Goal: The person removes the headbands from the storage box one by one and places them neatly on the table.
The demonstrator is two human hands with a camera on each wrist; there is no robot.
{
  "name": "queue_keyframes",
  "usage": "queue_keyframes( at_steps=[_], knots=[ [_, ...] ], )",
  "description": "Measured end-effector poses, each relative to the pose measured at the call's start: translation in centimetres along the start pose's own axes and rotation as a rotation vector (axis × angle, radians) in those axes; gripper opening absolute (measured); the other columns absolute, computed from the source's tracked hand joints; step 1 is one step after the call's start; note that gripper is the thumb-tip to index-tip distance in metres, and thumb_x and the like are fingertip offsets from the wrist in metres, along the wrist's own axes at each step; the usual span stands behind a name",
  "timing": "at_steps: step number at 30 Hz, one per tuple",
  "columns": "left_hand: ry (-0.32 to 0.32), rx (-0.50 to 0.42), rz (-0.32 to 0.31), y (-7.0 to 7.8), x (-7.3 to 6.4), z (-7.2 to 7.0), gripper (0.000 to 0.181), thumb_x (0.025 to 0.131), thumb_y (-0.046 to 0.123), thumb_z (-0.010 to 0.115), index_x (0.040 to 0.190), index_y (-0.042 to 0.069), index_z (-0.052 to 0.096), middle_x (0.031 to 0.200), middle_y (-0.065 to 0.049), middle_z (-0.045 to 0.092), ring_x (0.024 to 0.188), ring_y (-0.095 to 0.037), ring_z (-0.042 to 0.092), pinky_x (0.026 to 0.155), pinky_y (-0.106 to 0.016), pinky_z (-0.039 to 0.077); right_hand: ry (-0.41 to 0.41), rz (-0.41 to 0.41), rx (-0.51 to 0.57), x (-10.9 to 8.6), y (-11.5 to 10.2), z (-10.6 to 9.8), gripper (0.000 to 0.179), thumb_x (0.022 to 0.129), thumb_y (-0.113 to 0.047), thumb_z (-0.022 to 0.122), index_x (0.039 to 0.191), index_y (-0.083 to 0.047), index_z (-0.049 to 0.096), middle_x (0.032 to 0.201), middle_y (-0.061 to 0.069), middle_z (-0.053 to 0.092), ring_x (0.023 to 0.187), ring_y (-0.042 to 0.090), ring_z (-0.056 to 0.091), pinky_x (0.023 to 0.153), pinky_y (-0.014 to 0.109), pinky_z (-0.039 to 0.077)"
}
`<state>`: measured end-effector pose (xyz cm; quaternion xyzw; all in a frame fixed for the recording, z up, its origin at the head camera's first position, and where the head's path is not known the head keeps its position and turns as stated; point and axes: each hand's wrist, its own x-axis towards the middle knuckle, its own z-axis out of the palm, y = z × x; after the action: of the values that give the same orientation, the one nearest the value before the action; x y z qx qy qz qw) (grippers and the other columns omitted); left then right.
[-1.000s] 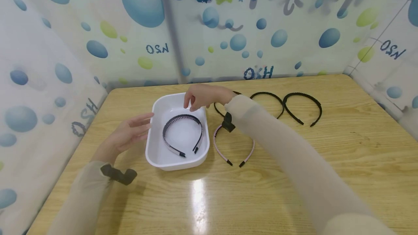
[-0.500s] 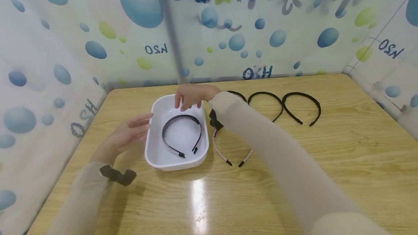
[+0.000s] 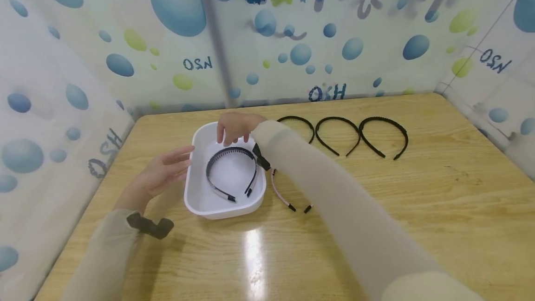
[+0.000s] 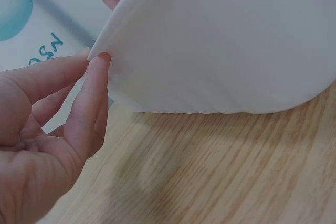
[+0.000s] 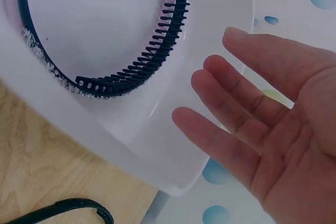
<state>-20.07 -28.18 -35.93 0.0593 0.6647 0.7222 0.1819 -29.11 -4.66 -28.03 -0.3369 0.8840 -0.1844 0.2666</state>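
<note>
Headbands [image 3: 231,149] lie stacked in a white tub [image 3: 225,212], a black toothed one and a pink one among them, their arch just on the near side of the right hand [image 3: 238,127] and their ends pointing back toward the person. The left hand [image 3: 165,173] is off to their left, outside the tub, its fingers stretched fairly straight with the tips touching the rim. The right hand hangs over the tub's far end, wrist bent down, fingers loose and spread apart; the two hands are well apart from each other. The right sleeve [image 3: 342,199] stretches diagonally across the table [image 3: 459,175], and the left sleeve [image 3: 106,250] comes up from the lower left. Below the right forearm, a pink headband [image 3: 278,194] sits just beside the tub, partly covered by that sleeve. To the right of the right hand, three black headbands [image 3: 336,118] stand in a row, the nearest partly hidden. Behind both hands rises a dotted wall [image 3: 271,73].
</note>
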Motion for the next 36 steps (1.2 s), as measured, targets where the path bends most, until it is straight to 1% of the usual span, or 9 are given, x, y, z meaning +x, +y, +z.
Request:
queue_keyframes(
  at_steps=[5, 12, 15, 18, 22, 26, 30, 33, 36],
  knots=[
    [0.012, 0.023, 0.003, 0.1, 0.0, -0.1, 0.038, 0.093, 0.002, 0.052, 0.129, 0.016, 0.052, 0.116, 0.000, 0.050, 0.100, -0.010, 0.058, 0.087, -0.026, 0.050, 0.016, 0.015, -0.001, 0.7, -0.2, 0.2, 0.026, 0.087, -0.013, 0.063, 0.113, -0.011, 0.064, 0.097, 0.005, 0.057, 0.087, 0.018, 0.052, 0.071, 0.035, 0.055],
    [0.014, 0.048, 0.002, 0.2, 0.0, -0.2, 0.042, 0.093, 0.002, 0.051, 0.133, 0.013, 0.047, 0.116, 0.001, 0.050, 0.100, -0.010, 0.058, 0.087, -0.026, 0.050, 0.032, 0.015, 0.013, 1.4, 0.0, 0.9, 0.025, 0.086, -0.011, 0.064, 0.112, -0.011, 0.065, 0.114, 0.002, 0.056, 0.095, 0.015, 0.052, 0.073, 0.036, 0.055],
    [0.014, 0.052, -0.001, 0.2, 0.0, -0.2, 0.044, 0.092, 0.003, 0.052, 0.135, 0.012, 0.046, 0.117, 0.000, 0.049, 0.101, -0.010, 0.058, 0.088, -0.027, 0.050, 0.032, 0.028, 0.022, 1.8, 0.2, 1.3, 0.026, 0.086, -0.010, 0.064, 0.111, -0.012, 0.065, 0.114, 0.003, 0.056, 0.093, 0.015, 0.051, 0.073, 0.034, 0.055],
    [0.012, 0.053, 0.003, 0.1, 0.0, -0.2, 0.042, 0.092, 0.003, 0.052, 0.133, 0.013, 0.048, 0.116, 0.000, 0.049, 0.101, -0.009, 0.058, 0.088, -0.026, 0.049, 0.029, 0.042, 0.037, 2.1, 0.3, 1.5, 0.025, 0.086, -0.010, 0.064, 0.111, -0.013, 0.065, 0.112, 0.002, 0.056, 0.093, 0.015, 0.051, 0.072, 0.033, 0.054],
    [0.018, 0.050, 0.007, 0.0, 0.1, -0.2, 0.040, 0.092, 0.002, 0.052, 0.130, 0.015, 0.051, 0.116, 0.000, 0.050, 0.100, -0.010, 0.058, 0.088, -0.026, 0.050, 0.020, 0.062, 0.069, 2.1, 0.6, 1.7, 0.024, 0.086, -0.011, 0.064, 0.110, -0.014, 0.065, 0.117, 0.001, 0.054, 0.099, 0.016, 0.050, 0.074, 0.031, 0.053],
    [0.031, 0.065, -0.002, 0.0, 0.2, -0.2, 0.044, 0.092, 0.003, 0.054, 0.134, 0.011, 0.046, 0.119, -0.004, 0.047, 0.100, -0.010, 0.058, 0.089, -0.027, 0.049, 0.008, 0.081, 0.086, 2.1, 0.7, 1.8, 0.023, 0.086, -0.011, 0.064, 0.109, -0.015, 0.066, 0.120, 0.002, 0.053, 0.102, 0.016, 0.050, 0.077, 0.031, 0.053],
    [0.040, 0.088, -0.015, 0.0, 0.2, -0.1, 0.048, 0.092, 0.004, 0.054, 0.138, 0.009, 0.041, 0.124, -0.008, 0.043, 0.100, -0.009, 0.057, 0.089, -0.027, 0.049, 0.015, 0.087, 0.072, 2.3, 0.8, 2.0, 0.022, 0.086, -0.010, 0.064, 0.107, -0.017, 0.066, 0.117, 0.001, 0.054, 0.095, 0.015, 0.051, 0.072, 0.029, 0.053],
    [0.041, 0.086, -0.016, -0.1, 0.2, -0.1, 0.048, 0.092, 0.003, 0.053, 0.138, 0.008, 0.040, 0.122, -0.006, 0.046, 0.100, -0.010, 0.058, 0.089, -0.027, 0.049, 0.017, 0.096, 0.061, 2.4, 0.9, 2.1, 0.022, 0.085, -0.008, 0.064, 0.105, -0.017, 0.067, 0.115, 0.000, 0.054, 0.091, 0.014, 0.050, 0.067, 0.027, 0.052],
    [0.040, 0.076, -0.020, 0.0, 0.1, -0.1, 0.048, 0.092, 0.003, 0.053, 0.138, 0.008, 0.040, 0.121, -0.005, 0.047, 0.100, -0.010, 0.058, 0.089, -0.028, 0.049, 0.017, 0.100, 0.042, 2.4, 0.9, 2.2, 0.023, 0.084, -0.007, 0.064, 0.105, -0.017, 0.067, 0.116, -0.001, 0.053, 0.091, 0.013, 0.051, 0.064, 0.026, 0.052]
  ],
)
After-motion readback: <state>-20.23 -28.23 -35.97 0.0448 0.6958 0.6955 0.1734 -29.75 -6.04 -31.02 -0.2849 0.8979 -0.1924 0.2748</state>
